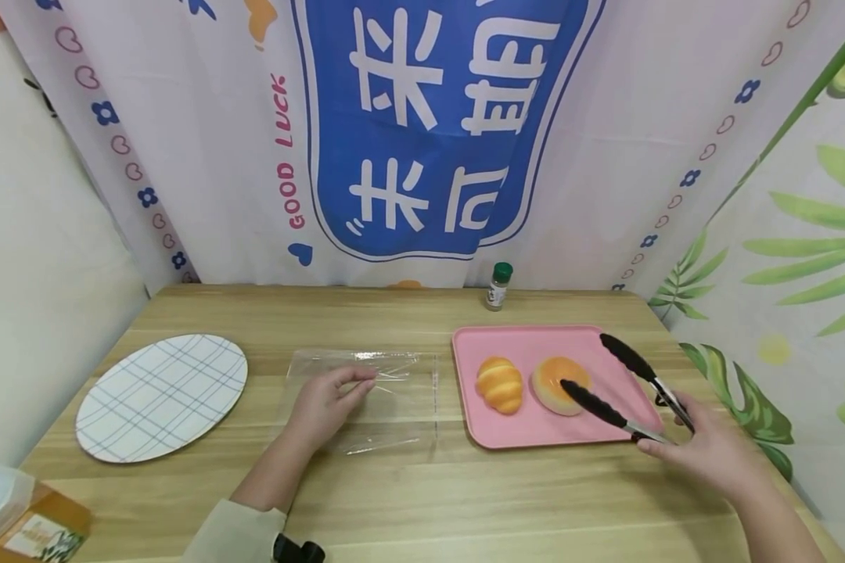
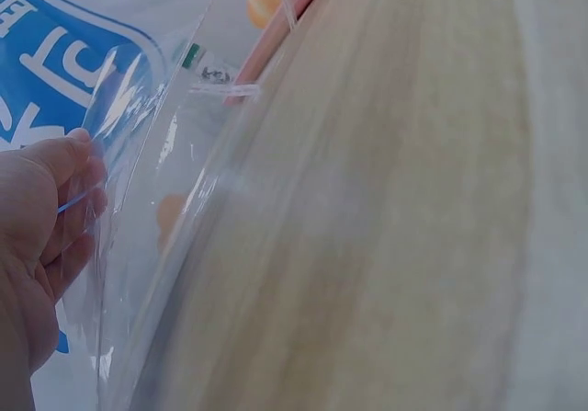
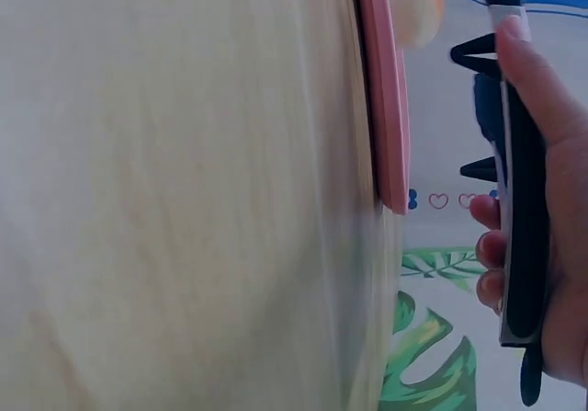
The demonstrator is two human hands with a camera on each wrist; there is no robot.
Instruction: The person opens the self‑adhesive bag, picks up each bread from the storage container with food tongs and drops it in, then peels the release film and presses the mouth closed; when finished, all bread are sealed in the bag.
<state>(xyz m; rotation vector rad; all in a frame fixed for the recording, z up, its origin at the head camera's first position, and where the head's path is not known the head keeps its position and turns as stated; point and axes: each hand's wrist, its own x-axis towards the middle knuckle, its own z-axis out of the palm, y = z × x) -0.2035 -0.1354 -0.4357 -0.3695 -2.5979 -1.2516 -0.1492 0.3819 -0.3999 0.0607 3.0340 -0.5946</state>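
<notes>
My left hand [image 1: 329,407] pinches the upper layer of a clear plastic bag [image 1: 401,418] lying on the table; in the left wrist view the film [image 2: 124,245] lifts up beside the fingers. My right hand [image 1: 711,446] grips black-tipped metal tongs [image 1: 648,432], their two arms spread apart above the pink tray [image 1: 482,434]. On that tray lie a croissant-shaped bread [image 1: 500,385] and a round bun [image 1: 556,375]. One tong tip overlaps the bun in the head view, while the other reaches over the tray's right side. The right wrist view shows fingers wrapped around the tongs' handle [image 3: 525,218].
An oval white plate [image 1: 162,399] with blue lines sits on the left of the table. Behind the tray stands a small green-capped shaker [image 1: 498,288]. A lidded amber container [image 1: 31,516] occupies the near left corner. A printed curtain [image 1: 239,156] hangs behind the table.
</notes>
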